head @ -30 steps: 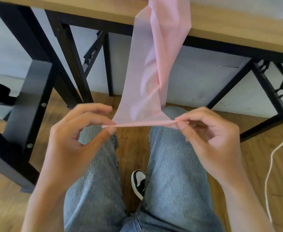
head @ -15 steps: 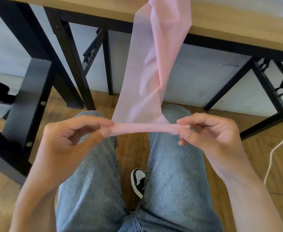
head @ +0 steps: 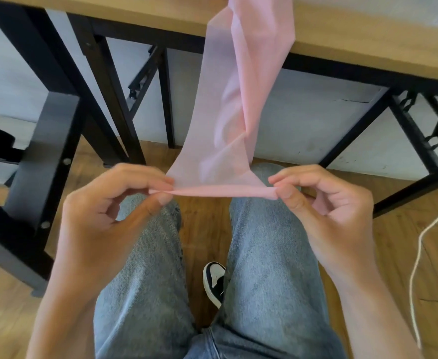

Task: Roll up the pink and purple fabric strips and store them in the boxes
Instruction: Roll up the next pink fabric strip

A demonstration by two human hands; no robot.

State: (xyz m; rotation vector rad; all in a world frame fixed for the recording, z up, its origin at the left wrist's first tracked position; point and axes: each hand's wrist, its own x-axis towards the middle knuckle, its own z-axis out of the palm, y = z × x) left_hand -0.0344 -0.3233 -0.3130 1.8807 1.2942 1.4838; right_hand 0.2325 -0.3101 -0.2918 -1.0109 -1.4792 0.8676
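A sheer pink fabric strip hangs from the wooden table's edge down over my knees. Its lower end is turned into a thin flat roll stretched level between my hands. My left hand pinches the roll's left end between thumb and fingers. My right hand pinches the right end the same way. The strip above is twisted and creased on its right side. No purple strip and no box is in view.
Black metal table legs and braces stand close on the left and right. A white cord trails over the wooden floor at the right. My jeans-clad legs and one black-and-white shoe lie below the hands.
The pinched end has been turned over into a slightly thicker roll, and both hands have shifted a little while keeping their hold. The strip still hangs from the table.
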